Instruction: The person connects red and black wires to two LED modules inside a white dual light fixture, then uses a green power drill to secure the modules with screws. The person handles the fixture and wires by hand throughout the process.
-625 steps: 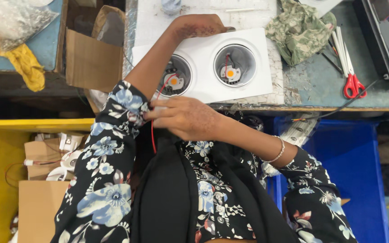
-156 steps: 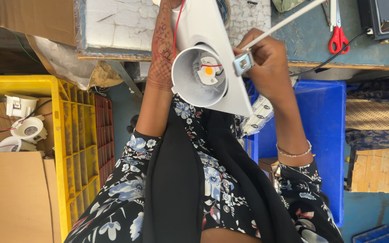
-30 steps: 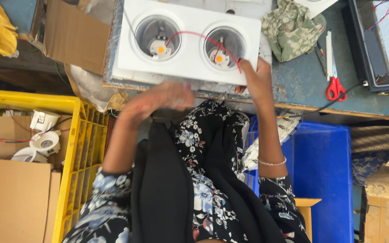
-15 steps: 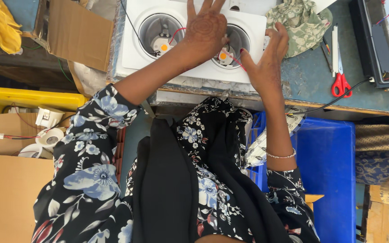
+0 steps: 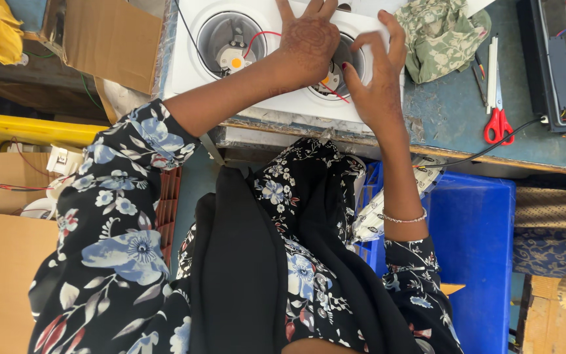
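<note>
A white double downlight housing (image 5: 194,69) lies on the bench with two round wells. The left well (image 5: 232,42) shows a yellow LED chip and a red wire (image 5: 261,35). My left hand (image 5: 308,39) lies flat over the right well (image 5: 339,72), fingers spread, palm down. My right hand (image 5: 376,82) is at the same well's right rim, thumb and fingers curled toward the opening. Whether the fingertips pinch a part inside is hidden.
Red-handled scissors (image 5: 496,121) and a crumpled patterned cloth (image 5: 443,36) lie on the blue-grey bench to the right. A dark framed panel (image 5: 551,65) sits at far right. A cardboard box (image 5: 109,39) stands left; a yellow crate (image 5: 8,128) and blue bin (image 5: 476,229) are below.
Both hands have come onto the housing. The left hand rose from near my lap to cover the right well, and the right hand moved in to that well's rim.
</note>
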